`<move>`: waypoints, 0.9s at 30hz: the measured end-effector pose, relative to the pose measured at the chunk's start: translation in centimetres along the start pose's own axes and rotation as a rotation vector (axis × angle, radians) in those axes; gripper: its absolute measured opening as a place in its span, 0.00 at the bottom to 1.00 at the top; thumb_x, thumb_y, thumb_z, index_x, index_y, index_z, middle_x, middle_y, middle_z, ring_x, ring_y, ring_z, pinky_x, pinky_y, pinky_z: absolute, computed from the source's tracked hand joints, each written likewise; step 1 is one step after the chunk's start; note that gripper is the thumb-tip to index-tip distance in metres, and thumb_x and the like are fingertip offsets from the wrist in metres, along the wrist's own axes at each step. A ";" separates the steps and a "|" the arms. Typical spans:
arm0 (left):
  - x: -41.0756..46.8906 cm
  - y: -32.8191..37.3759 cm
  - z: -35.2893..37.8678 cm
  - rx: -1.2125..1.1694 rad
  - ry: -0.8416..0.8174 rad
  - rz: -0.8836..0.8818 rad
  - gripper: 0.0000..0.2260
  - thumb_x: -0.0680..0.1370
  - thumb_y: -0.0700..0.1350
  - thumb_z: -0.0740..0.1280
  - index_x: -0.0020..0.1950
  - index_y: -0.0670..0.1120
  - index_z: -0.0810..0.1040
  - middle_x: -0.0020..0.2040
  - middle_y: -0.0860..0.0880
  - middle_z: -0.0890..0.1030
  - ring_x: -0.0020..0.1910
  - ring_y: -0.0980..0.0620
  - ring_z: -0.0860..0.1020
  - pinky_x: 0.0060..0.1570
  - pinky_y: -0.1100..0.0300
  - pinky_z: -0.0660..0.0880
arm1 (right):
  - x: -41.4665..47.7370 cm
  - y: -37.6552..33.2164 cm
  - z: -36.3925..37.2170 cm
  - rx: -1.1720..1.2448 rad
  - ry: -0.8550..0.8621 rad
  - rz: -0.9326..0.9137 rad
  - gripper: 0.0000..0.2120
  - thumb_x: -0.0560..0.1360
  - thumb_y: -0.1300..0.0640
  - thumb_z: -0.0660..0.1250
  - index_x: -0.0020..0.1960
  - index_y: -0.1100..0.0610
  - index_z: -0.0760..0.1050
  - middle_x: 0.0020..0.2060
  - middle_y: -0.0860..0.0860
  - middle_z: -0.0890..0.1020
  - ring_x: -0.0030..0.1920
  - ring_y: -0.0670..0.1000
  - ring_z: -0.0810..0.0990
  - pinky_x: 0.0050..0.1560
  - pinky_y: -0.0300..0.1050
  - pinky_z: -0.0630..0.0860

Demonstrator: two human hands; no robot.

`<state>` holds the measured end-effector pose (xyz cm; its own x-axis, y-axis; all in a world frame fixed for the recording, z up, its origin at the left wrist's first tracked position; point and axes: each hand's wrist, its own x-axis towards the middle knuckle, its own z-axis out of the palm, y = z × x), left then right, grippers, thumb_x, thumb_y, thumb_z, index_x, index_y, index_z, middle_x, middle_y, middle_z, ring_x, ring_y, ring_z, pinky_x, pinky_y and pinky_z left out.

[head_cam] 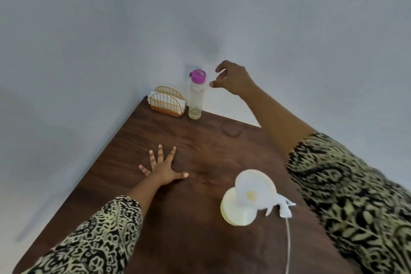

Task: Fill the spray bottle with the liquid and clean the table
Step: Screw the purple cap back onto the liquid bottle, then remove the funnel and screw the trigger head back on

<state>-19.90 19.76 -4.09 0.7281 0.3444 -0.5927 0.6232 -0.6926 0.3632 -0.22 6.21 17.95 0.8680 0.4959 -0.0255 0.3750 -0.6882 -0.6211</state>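
A tall clear bottle [195, 98] with a purple cap [197, 76] stands at the far end of the brown wooden table [178, 240], a little pale liquid at its bottom. My right hand [233, 78] hovers in the air just right of the cap, fingers loosely curved, holding nothing and not touching it. My left hand [163, 168] rests flat on the table with fingers spread. Nearer me stands a pale yellow spray bottle [235, 212] with a white funnel [255, 189] in its mouth. Its white spray head [284, 207] with a long tube [288, 244] lies beside it.
A gold wire napkin holder [168, 102] with white napkins stands left of the clear bottle, at the table's far left corner. A faint ring mark [231, 129] shows on the wood near the far edge. A plain grey wall lies behind the table.
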 end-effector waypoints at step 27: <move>-13.0 10.3 11.4 -0.570 0.126 0.468 0.20 0.71 0.56 0.67 0.59 0.49 0.78 0.52 0.54 0.82 0.54 0.55 0.80 0.54 0.60 0.76 | -30.2 8.0 6.6 0.855 0.102 0.515 0.28 0.73 0.53 0.71 0.68 0.48 0.62 0.33 0.52 0.83 0.25 0.53 0.77 0.25 0.41 0.70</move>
<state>-26.16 0.92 -0.81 0.9594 0.1881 -0.2102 0.2665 -0.3606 0.8938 -25.60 -10.78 8.54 0.8974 0.1694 -0.4074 -0.3795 -0.1742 -0.9086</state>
